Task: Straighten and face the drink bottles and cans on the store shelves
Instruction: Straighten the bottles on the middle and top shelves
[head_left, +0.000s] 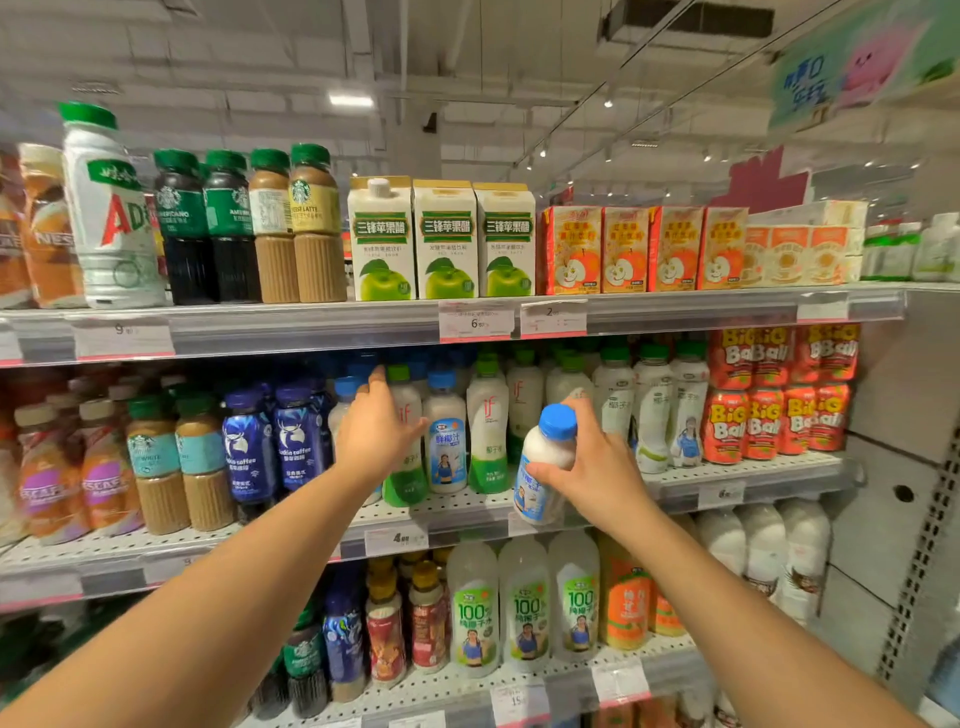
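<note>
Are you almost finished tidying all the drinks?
Partly. Done-looking: the apple cartons on the top shelf stand straight, labels out. In hand: the right hand holds a tilted blue-capped bottle at the middle shelf edge, while the left hand reaches among the white bottles there. Left: one top-shelf coffee bottle shows its back label, and the bottom shelf's small bottles look jumbled.

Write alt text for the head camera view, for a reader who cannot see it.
A person's right hand grips a blue-capped white drink bottle at the front edge of the middle store shelf, while the left hand reaches in among the white bottles behind. Shelves above and below hold coffee bottles, apple juice cartons and coconut drinks.
</note>
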